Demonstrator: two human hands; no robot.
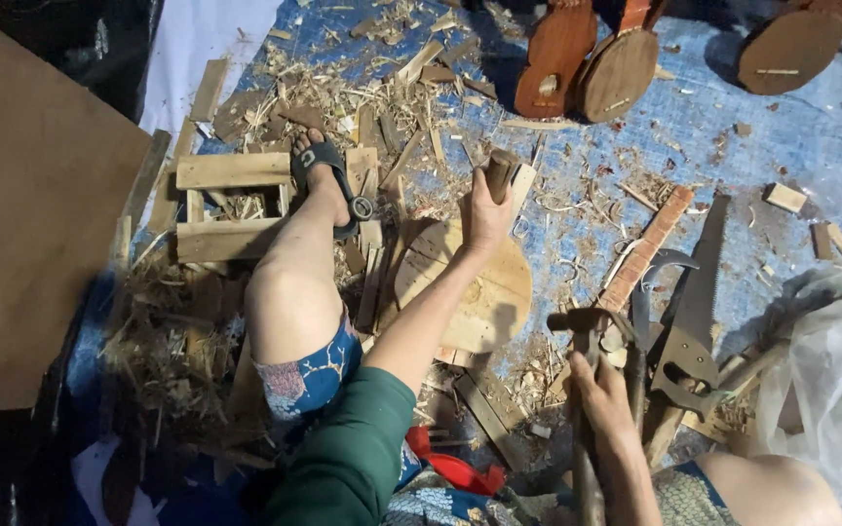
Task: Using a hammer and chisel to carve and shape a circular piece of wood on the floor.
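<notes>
Both hands grip wood-shaping gear over a round wooden body lying on the floor.

Right hand, nearest, is wrapped around the shaft of a hammer-like tool whose dark head points up and left; its handle runs down out of the bottom edge, so its length is cut off. Just right of it lie a handsaw and other dark tools, overlapping and hard to separate. Left hand, farther out on a straight arm, is clenched around a short wooden piece standing roughly upright on the far edge of the rounded wooden body, which lies flat between the two hands, nearer the left one. Whether the gripped piece is a chisel handle or a neck stub cannot be told. A sandalled foot rests on a slat frame to the left. Farthest away stand finished instrument bodies.
</notes>
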